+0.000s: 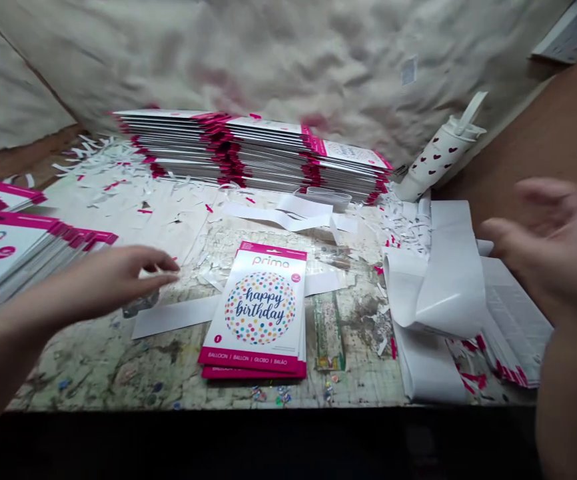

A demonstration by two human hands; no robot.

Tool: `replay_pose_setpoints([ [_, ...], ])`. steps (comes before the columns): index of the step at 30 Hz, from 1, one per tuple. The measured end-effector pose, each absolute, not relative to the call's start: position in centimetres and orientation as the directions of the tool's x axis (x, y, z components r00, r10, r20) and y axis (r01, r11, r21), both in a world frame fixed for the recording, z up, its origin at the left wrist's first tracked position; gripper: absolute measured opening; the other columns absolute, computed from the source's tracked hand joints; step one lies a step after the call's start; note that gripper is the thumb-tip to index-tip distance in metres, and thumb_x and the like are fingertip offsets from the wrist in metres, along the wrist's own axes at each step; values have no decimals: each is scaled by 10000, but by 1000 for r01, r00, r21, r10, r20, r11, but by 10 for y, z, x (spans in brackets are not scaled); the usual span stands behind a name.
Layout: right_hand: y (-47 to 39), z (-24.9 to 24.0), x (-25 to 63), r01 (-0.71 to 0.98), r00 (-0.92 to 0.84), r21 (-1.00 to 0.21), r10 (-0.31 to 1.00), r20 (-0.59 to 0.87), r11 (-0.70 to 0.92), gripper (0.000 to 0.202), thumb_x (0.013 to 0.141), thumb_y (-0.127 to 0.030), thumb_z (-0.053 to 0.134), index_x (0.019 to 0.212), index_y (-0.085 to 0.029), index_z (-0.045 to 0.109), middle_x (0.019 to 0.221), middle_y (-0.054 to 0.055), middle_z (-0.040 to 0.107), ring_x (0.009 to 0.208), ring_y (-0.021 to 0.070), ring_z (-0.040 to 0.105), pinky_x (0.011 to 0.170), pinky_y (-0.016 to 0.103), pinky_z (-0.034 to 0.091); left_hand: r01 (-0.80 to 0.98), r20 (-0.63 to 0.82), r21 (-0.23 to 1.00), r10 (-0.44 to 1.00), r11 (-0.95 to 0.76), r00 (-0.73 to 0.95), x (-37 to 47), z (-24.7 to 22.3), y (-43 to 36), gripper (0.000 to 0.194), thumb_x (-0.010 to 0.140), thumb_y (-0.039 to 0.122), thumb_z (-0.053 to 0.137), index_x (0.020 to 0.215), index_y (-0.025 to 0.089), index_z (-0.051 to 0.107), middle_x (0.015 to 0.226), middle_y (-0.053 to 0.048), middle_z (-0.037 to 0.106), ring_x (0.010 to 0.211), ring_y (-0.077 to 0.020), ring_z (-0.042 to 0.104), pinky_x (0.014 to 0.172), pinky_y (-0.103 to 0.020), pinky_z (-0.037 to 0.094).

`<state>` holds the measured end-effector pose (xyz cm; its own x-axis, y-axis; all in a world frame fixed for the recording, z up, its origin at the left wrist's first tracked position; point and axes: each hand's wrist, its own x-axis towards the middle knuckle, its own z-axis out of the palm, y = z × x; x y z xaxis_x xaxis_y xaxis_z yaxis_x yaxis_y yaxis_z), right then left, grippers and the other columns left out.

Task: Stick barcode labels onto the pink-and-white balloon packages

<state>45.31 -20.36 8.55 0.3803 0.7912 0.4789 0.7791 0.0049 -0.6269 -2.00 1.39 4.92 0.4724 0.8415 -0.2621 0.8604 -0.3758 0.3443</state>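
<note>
Head view: the left edge of the tabletop (168, 373) carries pink-and-white packets (3, 257). Just beside them the left hand (131, 273) hangs in the air, fingers loosely curled and thumb apart, with nothing I can see in its grip. Along the back edge run tall stacked rows (268, 157) of similar packets. Near the middle of the front edge lie the balloon packets (253, 307), at least two, slightly fanned, face up, untouched by either hand. A heart-patterned tumbler (433, 160) stands by the back right corner; curled white strips (446, 273) and a grey pile (516, 320) sit toward the front right. At the right edge the right hand (563, 247) is raised, fingers parted; a pale blur beside it means I can't tell whether it holds anything. I'd judge this a moment between grips; handling the top packet would call for fingers at its edge.
</note>
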Motion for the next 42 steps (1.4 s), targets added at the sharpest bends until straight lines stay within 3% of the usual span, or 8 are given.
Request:
replay_pose_setpoints([
  [4,-168,29,310,804,216,-588,965,149,-89,874,768,-191,619,1436,-389,91,1086,62,643,884,256,616,766,474,484,756,-285,361,707,-547,647,-40,14,-3,289,707,422,636,912,219,618,952,-44,648,885,-245,570,760,-295,396],
  [13,-122,-37,299,776,118,-614,990,-82,-144,1052,644,-209,686,1456,-285,23,772,-4,574,698,193,574,708,392,473,842,-505,200,684,-501,527,-24,9,8,263,637,478,619,661,219,581,737,-80,656,705,-272,582,590,-298,336],
  [19,-128,-14,288,826,236,-540,969,68,-163,856,725,-213,612,1443,-314,157,1024,80,599,872,246,592,753,433,473,769,85,53,770,-638,633,-34,15,-22,346,771,478,525,950,189,588,1016,-146,615,991,-338,530,821,-430,397],
  [23,-82,6,256,838,114,-544,990,86,-49,718,835,-267,509,1448,-294,136,1111,107,624,994,297,574,810,472,457,481,161,197,513,-854,843,-30,-1,-70,652,720,539,609,1254,190,475,1376,-170,410,1267,-356,362,1023,-460,323],
  [28,-20,-1,217,841,-42,-541,992,-115,-27,689,882,-314,444,1460,-160,102,1147,158,622,1002,284,587,868,435,433,507,102,325,562,-798,820,-25,-44,-97,1057,721,502,642,1455,213,-61,1513,-193,88,1350,-360,226,1031,-484,347],
  [34,-14,-12,201,816,-134,-576,985,-106,49,651,877,-246,432,1454,-161,143,985,114,682,868,235,625,841,406,446,480,210,391,583,-786,785,-25,-57,-109,704,839,361,529,1444,176,220,1432,-159,346,1273,-304,399,1038,-404,375],
  [37,-19,-9,205,810,-112,-586,989,-100,32,650,874,-245,453,1452,-161,166,1117,160,635,971,278,599,891,460,429,505,185,453,632,-734,752,-23,-50,-117,896,737,530,609,1446,158,205,1466,-177,257,1308,-344,325,1047,-452,348],
  [42,-61,-5,231,634,71,-773,991,111,42,620,891,-320,455,1436,-307,161,1354,107,458,1219,274,451,984,509,377,450,-7,848,842,-281,540,-21,-42,-121,855,780,537,557,1454,193,161,1501,-124,199,1356,-310,222,1096,-446,257],
])
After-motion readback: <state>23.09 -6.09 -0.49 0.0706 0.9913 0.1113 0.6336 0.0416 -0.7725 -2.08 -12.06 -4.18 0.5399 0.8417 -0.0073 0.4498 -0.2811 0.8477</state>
